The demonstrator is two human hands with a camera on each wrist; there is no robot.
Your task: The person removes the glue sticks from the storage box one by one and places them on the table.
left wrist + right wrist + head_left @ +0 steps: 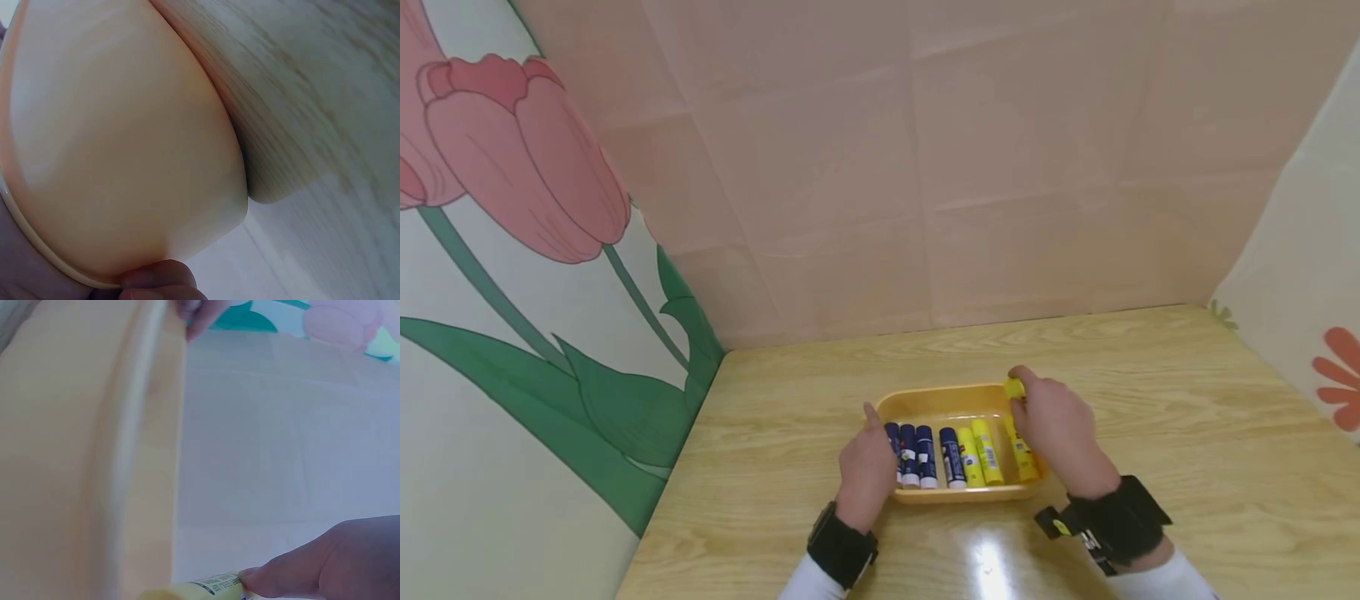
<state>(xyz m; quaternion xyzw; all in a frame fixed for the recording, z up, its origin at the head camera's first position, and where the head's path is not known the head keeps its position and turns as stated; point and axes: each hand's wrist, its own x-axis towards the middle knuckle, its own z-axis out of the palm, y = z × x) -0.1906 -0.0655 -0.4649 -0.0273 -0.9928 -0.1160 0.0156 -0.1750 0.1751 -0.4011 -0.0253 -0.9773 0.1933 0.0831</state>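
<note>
A yellow-orange plastic tray (942,403) stands on the table with a row of glue sticks in it. Dark blue glue sticks (926,458) lie side by side on its left, yellow ones (987,452) on its right. My left hand (868,462) grips the tray's left end; its fingertips (159,276) curl against the outer wall in the left wrist view. Over the tray's far right corner, my right hand (1060,425) pinches a yellow glue stick (209,587), mostly hidden by the fingers in the head view. Below that hand, another yellow glue stick (1022,457) leans near the right wall.
The light wood table (782,417) extends around the tray. A pinkish covering (820,167) stands behind it, with a tulip-printed panel (527,167) on the left and a flower-printed one (1292,308) on the right.
</note>
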